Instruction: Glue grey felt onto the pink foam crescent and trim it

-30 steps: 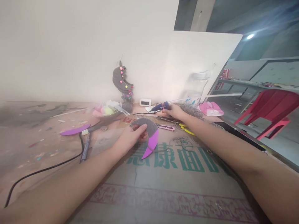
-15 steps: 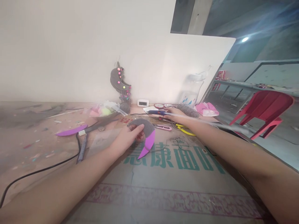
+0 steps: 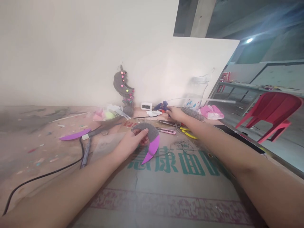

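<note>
A purple crescent [image 3: 154, 145], its upper part wrapped in grey yarn, is pinched in my left hand [image 3: 136, 139]. Its bare purple tip points down toward the printed cardboard. Farther back, my right hand [image 3: 175, 113] is closed around a blue glue gun [image 3: 161, 105] with an orange trigger; a long clear glue stick [image 3: 201, 99] sticks out of its rear. The nozzle points left, near a small white paper [image 3: 154, 113]. Loose grey yarn [image 3: 186, 145] trails over the cardboard from the crescent. My right palm and some fingers are hidden.
Behind stand a white digital clock [image 3: 146, 106], a decorated grey moon [image 3: 121, 83] and a clear bottle [image 3: 196, 90]. Yellow-handled scissors [image 3: 188, 133] and a pink cutter [image 3: 167, 130] lie mid-table. At left are a purple piece [image 3: 74, 134] and a black cable [image 3: 45, 173].
My right hand has turned the glue gun from lying nearly flat to raised, its blue body and orange trigger now showing. My left hand still holds the crescent in nearly the same place.
</note>
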`<action>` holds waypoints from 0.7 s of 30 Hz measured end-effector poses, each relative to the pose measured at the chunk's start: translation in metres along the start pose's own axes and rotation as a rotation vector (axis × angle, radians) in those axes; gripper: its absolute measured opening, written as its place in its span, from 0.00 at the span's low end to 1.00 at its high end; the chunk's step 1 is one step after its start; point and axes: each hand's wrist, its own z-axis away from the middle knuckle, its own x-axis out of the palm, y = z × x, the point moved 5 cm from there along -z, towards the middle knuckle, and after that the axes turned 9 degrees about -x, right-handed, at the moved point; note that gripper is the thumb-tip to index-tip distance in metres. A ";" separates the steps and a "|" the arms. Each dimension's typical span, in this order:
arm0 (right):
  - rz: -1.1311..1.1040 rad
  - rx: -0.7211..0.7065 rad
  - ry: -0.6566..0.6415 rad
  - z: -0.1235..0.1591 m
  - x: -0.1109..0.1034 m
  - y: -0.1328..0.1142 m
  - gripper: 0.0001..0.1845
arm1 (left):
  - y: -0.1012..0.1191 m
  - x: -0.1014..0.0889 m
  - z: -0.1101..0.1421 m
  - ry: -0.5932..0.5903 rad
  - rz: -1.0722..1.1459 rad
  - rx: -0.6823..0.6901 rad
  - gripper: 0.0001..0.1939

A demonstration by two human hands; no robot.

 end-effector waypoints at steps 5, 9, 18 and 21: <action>0.018 0.006 -0.012 0.010 0.003 0.003 0.17 | -0.003 -0.001 -0.001 0.001 -0.024 -0.008 0.21; 0.029 -0.010 -0.060 0.033 -0.008 0.004 0.19 | -0.005 0.000 -0.003 -0.004 -0.037 -0.011 0.23; 0.009 -0.020 -0.057 0.029 -0.001 0.002 0.16 | -0.001 0.000 0.000 -0.008 -0.036 -0.007 0.21; 0.003 -0.007 -0.036 0.020 0.008 0.003 0.17 | 0.002 0.002 0.002 -0.017 -0.036 0.000 0.21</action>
